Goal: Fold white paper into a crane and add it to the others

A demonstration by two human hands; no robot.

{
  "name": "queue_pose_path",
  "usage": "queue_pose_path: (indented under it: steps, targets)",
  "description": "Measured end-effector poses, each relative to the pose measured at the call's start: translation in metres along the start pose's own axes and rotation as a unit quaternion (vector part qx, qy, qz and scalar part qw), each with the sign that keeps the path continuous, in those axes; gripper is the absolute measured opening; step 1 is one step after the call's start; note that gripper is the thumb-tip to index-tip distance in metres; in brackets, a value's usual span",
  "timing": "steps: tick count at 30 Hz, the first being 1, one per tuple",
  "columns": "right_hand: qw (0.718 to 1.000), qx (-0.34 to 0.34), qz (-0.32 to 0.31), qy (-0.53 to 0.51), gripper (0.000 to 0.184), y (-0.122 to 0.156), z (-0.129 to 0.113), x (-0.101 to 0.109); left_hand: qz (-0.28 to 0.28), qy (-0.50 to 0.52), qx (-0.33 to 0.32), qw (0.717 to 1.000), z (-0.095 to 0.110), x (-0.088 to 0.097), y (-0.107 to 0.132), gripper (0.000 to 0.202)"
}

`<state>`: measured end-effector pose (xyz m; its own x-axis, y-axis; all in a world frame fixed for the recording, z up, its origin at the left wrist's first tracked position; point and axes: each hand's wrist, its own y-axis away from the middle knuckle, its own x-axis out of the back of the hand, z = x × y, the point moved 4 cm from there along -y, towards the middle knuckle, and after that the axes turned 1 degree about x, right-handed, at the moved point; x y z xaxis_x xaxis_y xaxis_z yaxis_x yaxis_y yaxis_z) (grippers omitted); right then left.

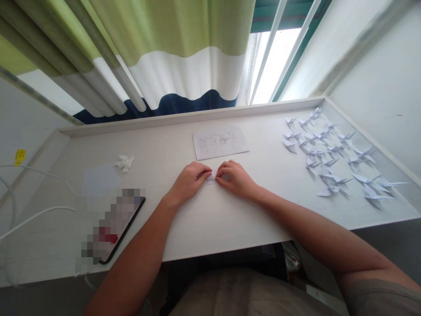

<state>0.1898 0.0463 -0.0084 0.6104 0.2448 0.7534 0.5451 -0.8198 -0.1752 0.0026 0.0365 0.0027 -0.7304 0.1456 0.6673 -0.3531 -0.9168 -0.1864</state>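
Observation:
My left hand point(189, 181) and my right hand point(235, 177) meet at the middle of the white desk point(210, 219). Both pinch a small folded piece of white paper point(212, 178) that lies on the desk between their fingertips. The fingers of each hand are curled and pressed onto the paper, and most of it is hidden under them.
Several folded white paper cranes point(332, 153) are spread over the right part of the desk. A printed sheet point(219, 142) lies just beyond my hands. At the left are a phone point(113, 228), a blank paper square point(100, 177), a crumpled white scrap point(124, 162) and white cables point(33, 215). Curtains hang behind.

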Motion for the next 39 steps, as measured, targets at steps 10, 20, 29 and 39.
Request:
queue_pose_path:
  steps: [10, 20, 29, 39]
  targets:
    - [1.0, -0.005, 0.012, 0.004, 0.013, -0.001, 0.002, -0.002, -0.002, 0.04, 0.004, 0.999, -0.005, -0.002, -0.002, 0.01]
    - [0.999, 0.008, 0.014, -0.046, 0.012, -0.004, 0.009, -0.003, 0.036, 0.065, 0.074, 0.995, -0.008, -0.008, -0.003, 0.006]
    - [1.0, -0.01, 0.016, -0.025, 0.012, -0.005, 0.007, -0.006, 0.035, 0.054, 0.081, 0.995, -0.009, -0.009, -0.004, 0.004]
    - [1.0, -0.025, 0.008, 0.016, 0.008, -0.009, 0.005, -0.007, 0.054, 0.049, 0.104, 0.992, -0.01, -0.013, -0.004, 0.007]
